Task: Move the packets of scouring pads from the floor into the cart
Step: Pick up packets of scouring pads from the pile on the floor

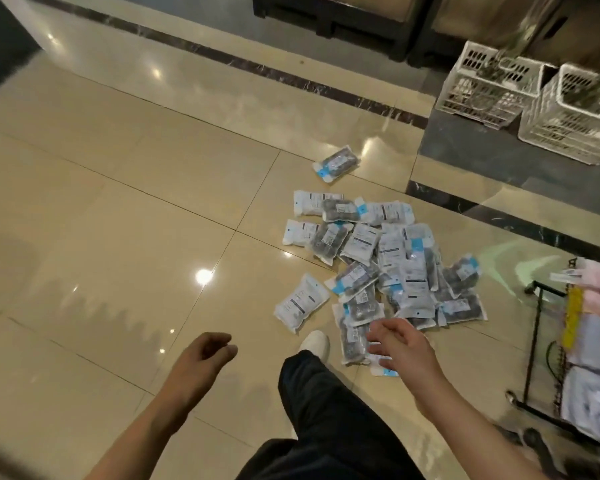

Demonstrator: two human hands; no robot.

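You see a glossy beige tiled floor point(125, 209) crossed by a dark marble strip point(222, 57). Two white lattice crates point(489, 84) stand side by side on a dark raised ledge point(465, 147) at upper right.

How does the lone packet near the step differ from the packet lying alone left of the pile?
The lone packet near the step shows a dark pad through its film; the packet left of the pile shows mostly white label. The first lies far from the pile; the second lies just beside it. Both lie flat on the floor, untouched by either hand.
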